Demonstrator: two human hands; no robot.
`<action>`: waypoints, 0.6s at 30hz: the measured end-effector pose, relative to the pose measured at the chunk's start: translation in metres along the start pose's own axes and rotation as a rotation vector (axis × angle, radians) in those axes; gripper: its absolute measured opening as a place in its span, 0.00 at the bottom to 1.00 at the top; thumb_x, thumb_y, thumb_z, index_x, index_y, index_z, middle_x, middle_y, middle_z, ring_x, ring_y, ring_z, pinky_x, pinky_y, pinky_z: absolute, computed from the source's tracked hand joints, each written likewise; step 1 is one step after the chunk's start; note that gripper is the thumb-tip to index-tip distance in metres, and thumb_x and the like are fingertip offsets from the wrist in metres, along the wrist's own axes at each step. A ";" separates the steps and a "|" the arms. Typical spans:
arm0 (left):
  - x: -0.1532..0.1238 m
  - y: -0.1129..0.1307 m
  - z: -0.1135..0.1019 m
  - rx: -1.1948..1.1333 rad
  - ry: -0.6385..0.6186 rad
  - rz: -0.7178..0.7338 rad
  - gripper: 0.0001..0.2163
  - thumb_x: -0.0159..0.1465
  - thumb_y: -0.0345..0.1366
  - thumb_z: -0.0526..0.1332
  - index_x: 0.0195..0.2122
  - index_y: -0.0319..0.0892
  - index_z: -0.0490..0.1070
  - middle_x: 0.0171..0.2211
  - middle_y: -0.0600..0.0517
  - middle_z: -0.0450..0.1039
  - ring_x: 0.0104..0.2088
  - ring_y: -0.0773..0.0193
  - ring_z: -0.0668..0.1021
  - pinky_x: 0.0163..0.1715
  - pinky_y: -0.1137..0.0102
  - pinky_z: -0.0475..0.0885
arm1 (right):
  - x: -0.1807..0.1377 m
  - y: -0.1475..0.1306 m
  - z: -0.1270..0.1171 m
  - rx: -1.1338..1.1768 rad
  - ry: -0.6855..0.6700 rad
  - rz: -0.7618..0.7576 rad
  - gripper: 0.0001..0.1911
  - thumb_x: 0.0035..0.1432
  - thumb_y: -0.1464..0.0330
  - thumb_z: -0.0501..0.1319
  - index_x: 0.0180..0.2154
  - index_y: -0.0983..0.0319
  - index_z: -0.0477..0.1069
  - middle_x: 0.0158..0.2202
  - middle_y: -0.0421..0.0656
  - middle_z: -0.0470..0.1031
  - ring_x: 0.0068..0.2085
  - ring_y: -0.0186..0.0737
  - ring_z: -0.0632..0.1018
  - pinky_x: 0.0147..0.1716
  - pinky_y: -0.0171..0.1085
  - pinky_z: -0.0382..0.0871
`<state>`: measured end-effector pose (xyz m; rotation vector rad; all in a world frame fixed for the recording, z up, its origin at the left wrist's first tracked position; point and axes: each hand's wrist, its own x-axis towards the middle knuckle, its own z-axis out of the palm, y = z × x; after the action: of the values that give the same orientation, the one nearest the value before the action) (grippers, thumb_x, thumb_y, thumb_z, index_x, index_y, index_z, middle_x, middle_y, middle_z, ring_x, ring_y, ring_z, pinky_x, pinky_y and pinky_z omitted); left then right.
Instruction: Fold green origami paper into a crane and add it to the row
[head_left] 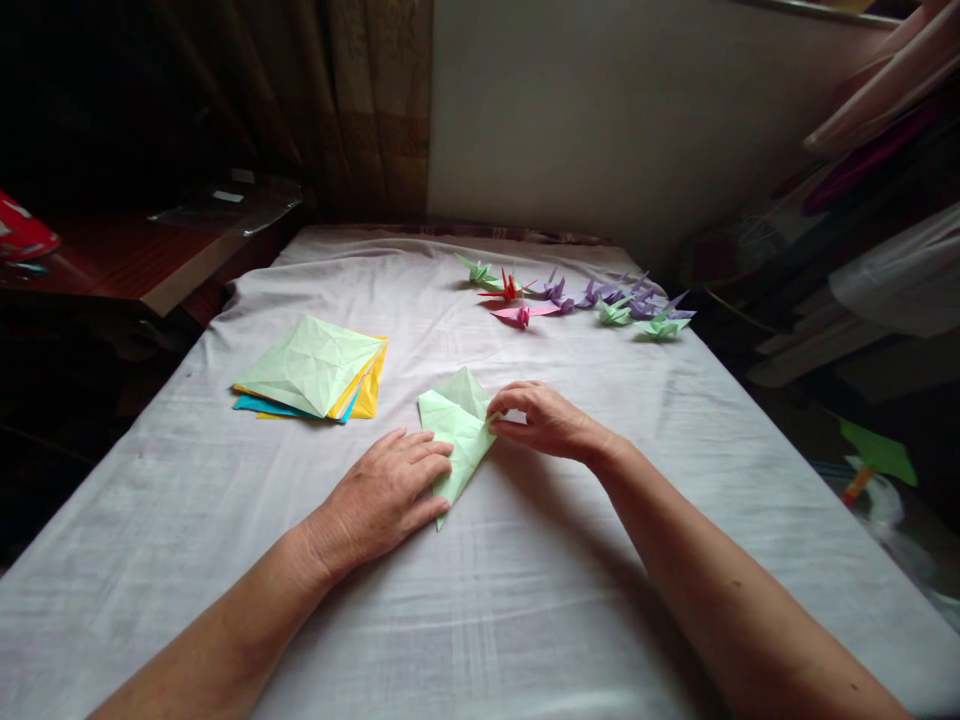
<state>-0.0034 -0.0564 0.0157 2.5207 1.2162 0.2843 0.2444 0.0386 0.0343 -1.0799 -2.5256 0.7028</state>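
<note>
A pale green sheet of origami paper (459, 440), partly folded into a kite-like shape, lies on the white cloth with its narrow tip toward me. My left hand (394, 490) rests flat on its lower left edge, fingers stretched out. At the right corner, my right hand (536, 418) pinches the paper's edge between thumb and fingertips. Creases run across the sheet, and an unfolded flap shows at the far point. To the left sits a stack of square papers (311, 365), pale green on top, with yellow and blue sheets beneath.
Several folded paper cranes in purple, green and red, including a pink crane (523, 316), stand at the far right of the cloth-covered table (187, 530). A wooden surface (150, 265) with a clear plastic packet is at the left. Clothes (900, 280) hang on the right.
</note>
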 end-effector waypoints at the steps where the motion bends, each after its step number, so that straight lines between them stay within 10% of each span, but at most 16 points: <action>1: 0.000 0.000 0.000 -0.009 0.005 0.000 0.09 0.66 0.37 0.61 0.47 0.46 0.71 0.59 0.51 0.71 0.61 0.52 0.69 0.63 0.54 0.57 | 0.003 0.000 0.003 0.031 0.017 0.014 0.02 0.56 0.72 0.64 0.33 0.62 0.77 0.32 0.41 0.78 0.33 0.35 0.76 0.37 0.34 0.67; 18: -0.001 0.000 0.010 0.030 0.151 -0.001 0.19 0.65 0.38 0.64 0.57 0.47 0.66 0.55 0.49 0.73 0.59 0.55 0.71 0.64 0.53 0.55 | 0.015 0.013 0.053 0.036 0.300 0.029 0.13 0.51 0.70 0.70 0.40 0.59 0.75 0.31 0.38 0.78 0.37 0.40 0.76 0.49 0.44 0.61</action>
<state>-0.0009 -0.0594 0.0061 2.5632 1.2863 0.4665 0.2182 0.0405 -0.0154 -1.1198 -2.2394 0.5455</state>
